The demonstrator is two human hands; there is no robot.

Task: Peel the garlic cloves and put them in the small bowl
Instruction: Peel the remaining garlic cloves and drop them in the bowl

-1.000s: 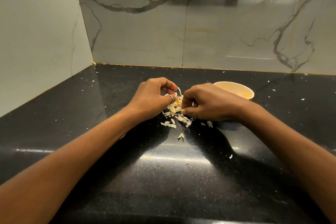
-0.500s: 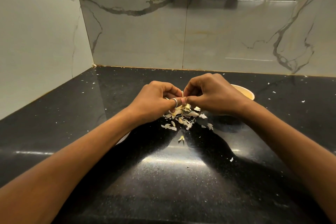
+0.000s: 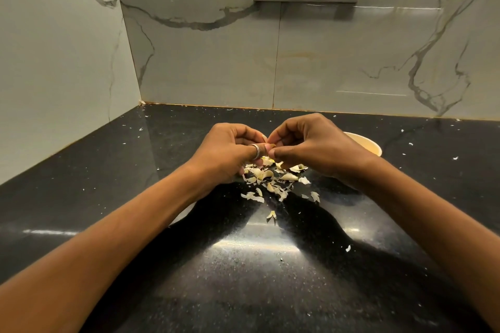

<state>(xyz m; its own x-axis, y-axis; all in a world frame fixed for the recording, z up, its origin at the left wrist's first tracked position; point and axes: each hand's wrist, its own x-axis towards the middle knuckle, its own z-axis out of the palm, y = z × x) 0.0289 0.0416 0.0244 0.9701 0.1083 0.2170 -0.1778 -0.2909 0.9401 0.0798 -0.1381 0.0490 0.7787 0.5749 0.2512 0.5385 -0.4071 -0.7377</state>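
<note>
1. Left wall (image 3: pixel 54 62) meets the desk (image 3: pixel 257 278) along an edge that runs from 9 o'clock to a corner at 11 o'clock of the hands. A wide strip of flake-dotted desk separates this edge from the left forearm.
2. Left hand (image 3: pixel 230 151): raised off the desk, fingers curled, ringed thumb pinching the garlic clove (image 3: pixel 265 139).
3. Garlic clove: held between the fingertips of both hands and mostly hidden, with only a pale sliver showing.
4. Peel pile (image 3: pixel 270 178): lies on the desk at 6 o'clock, just below the hands. Open desk continues at 6 o'clock between the forearms.
5. Right hand (image 3: pixel 311 146): fingers curled, pinching the same clove.
6. Small bowl (image 3: pixel 370 144): stands at 3 o'clock, partly behind the right wrist and apart from the back-wall edge. Its contents are not visible.
</note>
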